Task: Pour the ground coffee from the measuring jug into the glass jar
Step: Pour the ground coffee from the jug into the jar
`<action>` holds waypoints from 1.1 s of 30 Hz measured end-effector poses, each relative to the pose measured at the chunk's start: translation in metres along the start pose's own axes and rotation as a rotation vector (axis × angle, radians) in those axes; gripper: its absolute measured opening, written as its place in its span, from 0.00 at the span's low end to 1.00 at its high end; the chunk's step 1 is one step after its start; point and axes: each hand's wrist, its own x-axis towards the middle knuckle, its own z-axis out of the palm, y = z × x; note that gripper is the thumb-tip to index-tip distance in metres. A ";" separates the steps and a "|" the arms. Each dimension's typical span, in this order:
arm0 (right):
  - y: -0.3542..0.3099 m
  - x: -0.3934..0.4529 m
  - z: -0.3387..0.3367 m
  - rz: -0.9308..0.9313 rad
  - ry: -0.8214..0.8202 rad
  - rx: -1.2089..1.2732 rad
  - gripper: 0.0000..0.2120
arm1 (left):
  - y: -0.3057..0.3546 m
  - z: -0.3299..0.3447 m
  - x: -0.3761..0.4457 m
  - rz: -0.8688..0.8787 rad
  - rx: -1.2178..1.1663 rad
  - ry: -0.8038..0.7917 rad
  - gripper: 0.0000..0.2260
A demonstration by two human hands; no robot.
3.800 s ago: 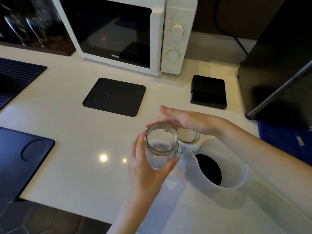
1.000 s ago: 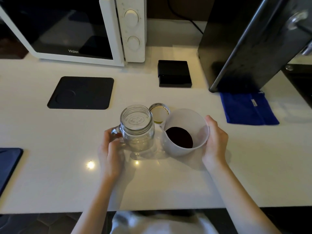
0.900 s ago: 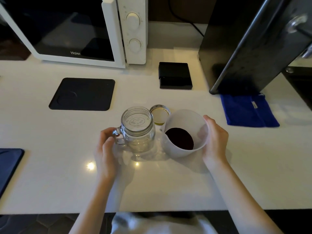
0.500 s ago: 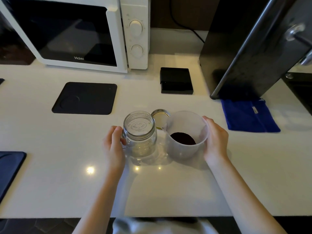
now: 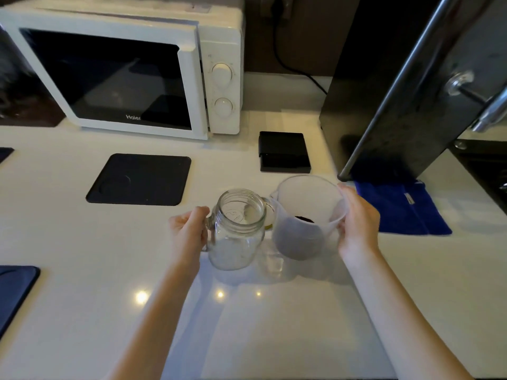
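An empty glass jar (image 5: 236,237) with a side handle stands upright on the white counter (image 5: 82,270), mouth open. My left hand (image 5: 188,234) is closed around its handle on the left. Just to its right is a translucent white measuring jug (image 5: 307,215) with dark ground coffee (image 5: 304,219) at its bottom. The jug's spout points left, toward the jar. My right hand (image 5: 356,229) grips the jug's right side. The jug looks raised a little off the counter and close to upright. The jar's lid (image 5: 270,219) lies behind, mostly hidden between the two vessels.
A white microwave (image 5: 131,75) stands at the back left. A black square mat (image 5: 140,179) and a small black box (image 5: 284,152) lie behind the jar. A dark appliance (image 5: 397,86) rises at the right over a blue cloth (image 5: 397,209). A dark tray (image 5: 13,289) sits at the left edge.
My left hand has closed on the jar's handle. My right hand has lifted the jug slightly, so its side wall shows more and the coffee less.
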 end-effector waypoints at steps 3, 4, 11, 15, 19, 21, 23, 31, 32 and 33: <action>-0.029 0.004 0.006 -0.122 -0.038 0.046 0.07 | 0.021 0.011 -0.002 0.020 0.016 -0.050 0.22; -0.039 0.005 0.008 -0.187 -0.052 0.050 0.09 | 0.029 0.015 -0.002 0.039 0.016 -0.068 0.22; -0.096 0.020 0.028 -0.563 -0.107 -0.096 0.13 | 0.052 0.037 -0.006 0.187 0.115 -0.085 0.23; -0.113 0.030 0.039 -0.799 -0.250 -0.313 0.18 | 0.049 0.044 -0.010 0.242 0.151 -0.040 0.23; -0.119 0.031 0.049 -1.025 -0.401 -0.440 0.19 | 0.044 0.047 -0.015 0.284 0.206 0.013 0.22; -0.119 0.027 0.053 -1.060 -0.471 -0.436 0.18 | 0.042 0.049 -0.018 0.285 0.212 0.041 0.22; -0.119 0.023 0.057 -1.082 -0.515 -0.430 0.18 | 0.041 0.051 -0.019 0.285 0.205 0.045 0.23; -0.123 0.017 0.061 -1.237 -0.479 -0.572 0.17 | 0.037 0.051 -0.024 0.268 0.138 0.078 0.21; -0.123 0.016 0.061 -1.273 -0.476 -0.585 0.18 | 0.037 0.052 -0.025 0.267 0.135 0.080 0.21; -0.123 0.016 0.062 -1.303 -0.475 -0.591 0.17 | 0.037 0.053 -0.026 0.263 0.136 0.083 0.21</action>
